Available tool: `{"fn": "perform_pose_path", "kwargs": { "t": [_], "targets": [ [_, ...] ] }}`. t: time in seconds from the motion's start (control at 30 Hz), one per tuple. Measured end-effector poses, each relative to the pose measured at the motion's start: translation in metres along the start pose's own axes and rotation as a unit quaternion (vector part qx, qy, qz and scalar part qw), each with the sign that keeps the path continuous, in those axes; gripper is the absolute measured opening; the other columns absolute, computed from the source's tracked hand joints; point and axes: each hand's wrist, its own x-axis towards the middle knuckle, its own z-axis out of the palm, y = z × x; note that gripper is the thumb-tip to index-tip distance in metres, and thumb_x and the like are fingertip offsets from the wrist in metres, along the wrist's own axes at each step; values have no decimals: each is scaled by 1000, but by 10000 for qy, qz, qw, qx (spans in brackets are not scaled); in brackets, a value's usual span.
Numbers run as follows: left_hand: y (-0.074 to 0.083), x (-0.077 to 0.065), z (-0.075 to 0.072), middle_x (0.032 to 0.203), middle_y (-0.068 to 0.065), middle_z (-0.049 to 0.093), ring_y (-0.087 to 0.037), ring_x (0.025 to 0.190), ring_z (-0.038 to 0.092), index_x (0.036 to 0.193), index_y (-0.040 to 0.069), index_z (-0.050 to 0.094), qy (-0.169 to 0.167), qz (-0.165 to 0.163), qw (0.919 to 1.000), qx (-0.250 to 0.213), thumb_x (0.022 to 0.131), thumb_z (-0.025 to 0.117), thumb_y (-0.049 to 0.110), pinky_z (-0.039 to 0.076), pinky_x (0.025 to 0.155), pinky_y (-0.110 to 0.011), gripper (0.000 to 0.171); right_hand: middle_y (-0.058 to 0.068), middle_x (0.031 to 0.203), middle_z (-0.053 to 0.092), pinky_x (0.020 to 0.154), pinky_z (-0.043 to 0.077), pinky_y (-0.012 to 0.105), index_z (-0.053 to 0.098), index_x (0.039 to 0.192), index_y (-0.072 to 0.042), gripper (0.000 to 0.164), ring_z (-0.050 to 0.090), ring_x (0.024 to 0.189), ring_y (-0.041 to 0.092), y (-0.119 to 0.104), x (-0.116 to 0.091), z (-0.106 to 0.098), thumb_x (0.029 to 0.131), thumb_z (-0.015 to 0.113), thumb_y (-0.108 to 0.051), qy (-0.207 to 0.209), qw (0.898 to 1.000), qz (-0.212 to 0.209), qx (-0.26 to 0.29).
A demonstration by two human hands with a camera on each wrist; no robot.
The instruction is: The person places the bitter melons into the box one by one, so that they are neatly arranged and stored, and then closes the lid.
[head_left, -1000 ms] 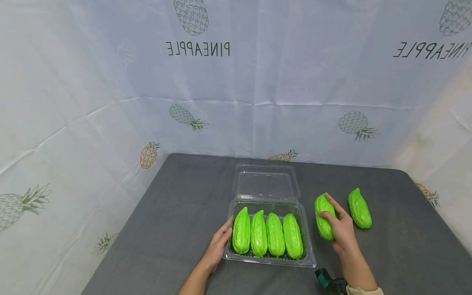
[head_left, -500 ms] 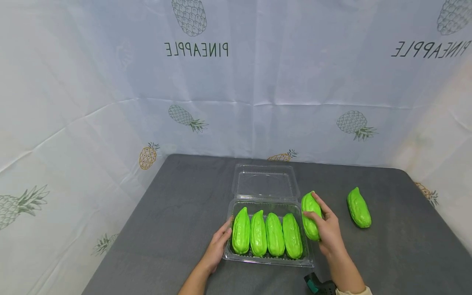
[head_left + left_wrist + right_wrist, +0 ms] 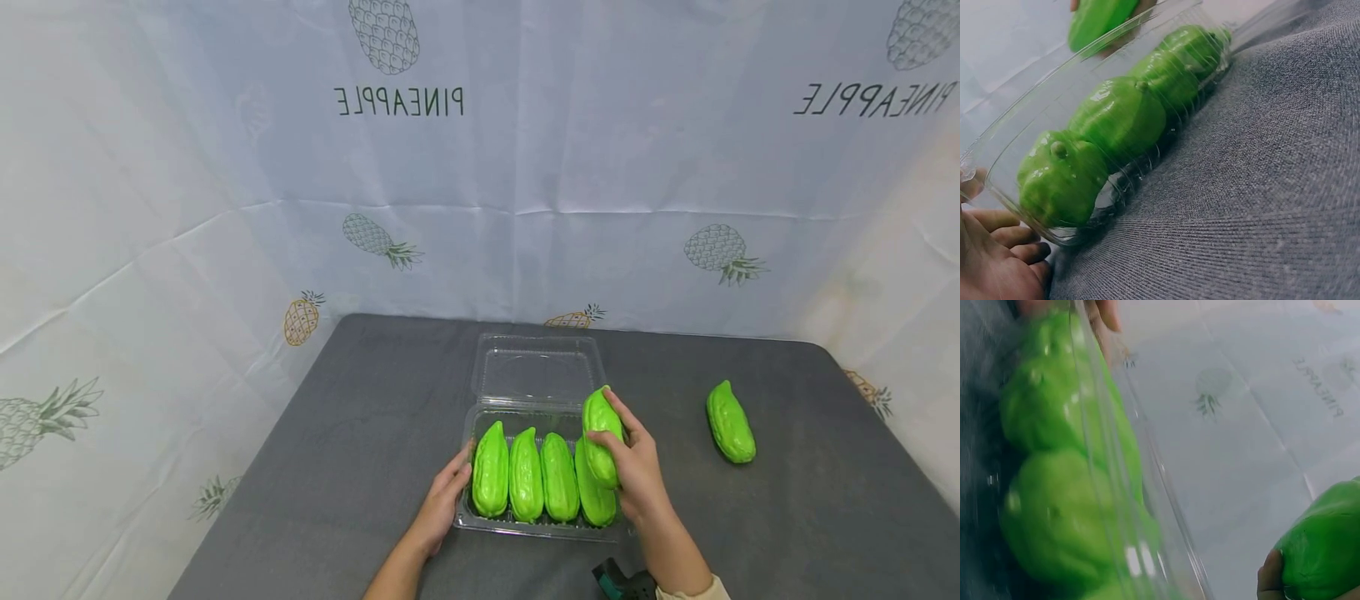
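A clear plastic clamshell box (image 3: 540, 532) lies with its lid (image 3: 538, 371) folded back. Inside, ribbed bright green gourds (image 3: 491, 469) stand in a row, pointed ends away from me. My left hand (image 3: 442, 504) grips the box's left side, thumb near the rim and fingers along the wall. Another green gourd (image 3: 600, 437) is in my right hand (image 3: 636, 467), pinched between thumb and fingers above the box's right end. It overlaps the rightmost gourd in the head view. In the left wrist view this held gourd (image 3: 1100, 22) shows above the far rim.
One more green gourd (image 3: 731, 423) lies on the dark grey table (image 3: 360, 400), to the right of the box. A black-and-teal device (image 3: 622, 579) sits at my right wrist. A white curtain (image 3: 480, 167) printed with pineapples hangs behind the table.
My right hand has carried its gourd leftward from beside the box to over its right end. The left hand has stayed at the box's left side.
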Motion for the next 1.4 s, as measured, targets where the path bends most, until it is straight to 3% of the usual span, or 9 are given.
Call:
{"fn": "perform_pose_path", "kwargs": {
  "t": [0.27, 0.67, 0.83, 0.93, 1.07, 1.4],
  "targets": [
    [0, 0, 0, 153, -21, 18, -34, 143, 9, 146, -6, 18, -9, 46, 10000, -26, 101, 34, 32, 17, 96, 2, 60, 10, 155, 17, 78, 49, 20, 28, 148, -22, 65, 38, 128, 28, 4, 0, 28, 91, 53, -4, -167, 9993, 32, 346],
    [1, -1, 1, 153, -20, 20, -35, 143, 10, 146, -5, 20, 60, 31, 10000, 69, 101, 34, 30, 18, 99, -1, 58, 14, 154, 21, 79, 49, 21, 29, 147, -22, 65, 38, 129, 31, 9, -1, 51, 90, 54, -5, -218, 9985, 54, 507],
    [1, -1, 0, 153, -20, 19, -34, 143, 10, 146, -5, 20, 57, 16, 10000, 33, 102, 34, 28, 19, 99, 0, 57, 15, 154, 20, 96, 45, 36, 30, 147, -19, 64, 33, 135, 34, 13, 0, 62, 90, 55, -7, -342, 9989, -90, 318],
    [1, -1, 0, 154, -19, 19, -34, 143, 10, 146, -4, 19, 35, 16, 10000, -3, 102, 34, 28, 18, 98, 1, 57, 14, 155, 17, 106, 34, 50, 31, 147, -16, 63, 21, 140, 35, 15, 0, 70, 89, 56, -8, -381, 9988, -268, 171],
    [1, -1, 0, 154, -19, 19, -34, 143, 10, 146, -4, 19, 17, 19, 10000, -22, 102, 34, 30, 18, 98, 1, 58, 14, 154, 20, 109, 24, 60, 33, 146, -14, 60, 15, 142, 38, 19, -1, 79, 90, 57, -11, -318, 9978, -513, -256],
    [2, -1, -1, 154, -18, 19, -33, 143, 11, 147, -2, 19, -14, -19, 10000, -48, 101, 34, 32, 20, 101, -3, 59, 20, 149, 28, 108, 25, 60, 39, 142, -7, 54, 23, 138, 41, 30, 1, 97, 90, 54, -6, -188, 9918, -1091, -636]
  ]
}}
